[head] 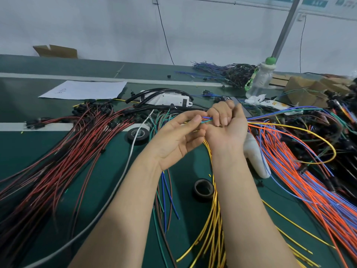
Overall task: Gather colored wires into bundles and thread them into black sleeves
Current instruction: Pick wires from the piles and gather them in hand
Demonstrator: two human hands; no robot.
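Clearly nothing in this job weighs much. Starting at the left, the red and brown wires (pixel 67 151) sprawl limp across the green surface (pixel 29 151), so I judge every strand light, floppy and smooth-jacketed, apt to slide out of a loose hold. The black sleeves (pixel 135 97) lie behind, curved beside a white device (pixel 170 99). They look like soft tubing that would kink if pinched hard, so I would take one close to its mouth.

My left grip (pixel 179 138) has its fingertips (pixel 197 118) at the cut ends of the wire bundle (pixel 207 119), with the thumb lower down. Whether it pinches the ends or only squares them up I cannot tell.

My right grip (pixel 225 124) is closed in a fist round the same bundle, held above the surface at mid-frame. Its blue, green and yellow strands trail out to the right over the orange and blue wires (pixel 309 180). The best hold is close behind the tips, where the strands stay stiff enough to thread.

The fist hides how many strands I hold and whether they lie flush. The forearms cover the surface below, the sleeve openings are too small to make out, and the far tangle on the right blurs together.
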